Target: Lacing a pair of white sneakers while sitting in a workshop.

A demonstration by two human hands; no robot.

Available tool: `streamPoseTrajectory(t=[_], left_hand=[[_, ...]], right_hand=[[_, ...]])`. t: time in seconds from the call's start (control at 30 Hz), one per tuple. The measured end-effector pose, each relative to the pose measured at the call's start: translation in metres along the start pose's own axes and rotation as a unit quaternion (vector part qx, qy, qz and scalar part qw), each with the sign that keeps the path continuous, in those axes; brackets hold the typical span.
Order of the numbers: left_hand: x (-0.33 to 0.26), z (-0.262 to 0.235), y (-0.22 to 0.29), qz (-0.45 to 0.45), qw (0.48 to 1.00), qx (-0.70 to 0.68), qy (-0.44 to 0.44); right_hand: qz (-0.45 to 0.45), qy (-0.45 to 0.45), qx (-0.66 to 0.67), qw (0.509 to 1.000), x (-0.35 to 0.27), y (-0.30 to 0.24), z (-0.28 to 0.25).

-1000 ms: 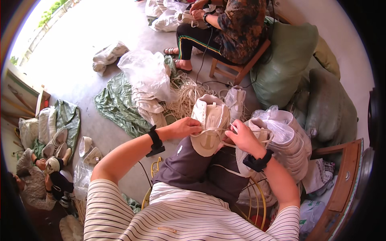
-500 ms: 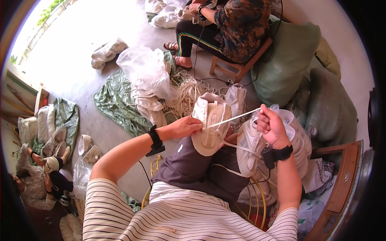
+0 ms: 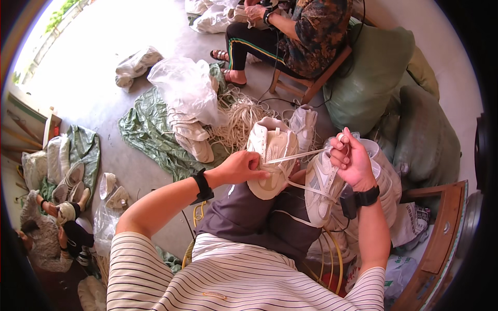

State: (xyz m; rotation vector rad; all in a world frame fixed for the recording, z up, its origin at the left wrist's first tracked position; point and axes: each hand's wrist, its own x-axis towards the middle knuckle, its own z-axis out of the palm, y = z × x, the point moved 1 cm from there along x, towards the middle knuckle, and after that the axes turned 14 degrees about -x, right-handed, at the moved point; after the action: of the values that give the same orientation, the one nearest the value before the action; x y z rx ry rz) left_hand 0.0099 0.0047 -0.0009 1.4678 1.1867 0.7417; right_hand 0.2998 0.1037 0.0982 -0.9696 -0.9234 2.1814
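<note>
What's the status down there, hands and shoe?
Left hand grips the pale sneaker on the lap. Right hand pinches the white lace, drawn taut. Second sneaker beside it; nothing in the way.

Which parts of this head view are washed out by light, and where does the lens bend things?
Head view: the concrete floor at upper left is overexposed; the white shoe under the left hand stays sharp; the wooden frame at lower right curves near the dark rim.

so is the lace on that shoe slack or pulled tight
Pulled tight: the white lace runs in a straight line from the cream shoe, steadied by the left hand, to the raised right hand.
</note>
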Motion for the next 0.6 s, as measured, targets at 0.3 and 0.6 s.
streamPoseTrajectory(t=[0.3, 0.6], left_hand=[[0.001, 0.009, 0.001, 0.044, 0.998, 0.018, 0.028], [-0.007, -0.001, 0.004, 0.029, 0.999, 0.035, 0.009]], right_hand=[[-0.045, 0.101, -0.017, 0.994, 0.009, -0.003, -0.037], [-0.103, 0.098, -0.243, 0.960, -0.055, -0.011, 0.024]])
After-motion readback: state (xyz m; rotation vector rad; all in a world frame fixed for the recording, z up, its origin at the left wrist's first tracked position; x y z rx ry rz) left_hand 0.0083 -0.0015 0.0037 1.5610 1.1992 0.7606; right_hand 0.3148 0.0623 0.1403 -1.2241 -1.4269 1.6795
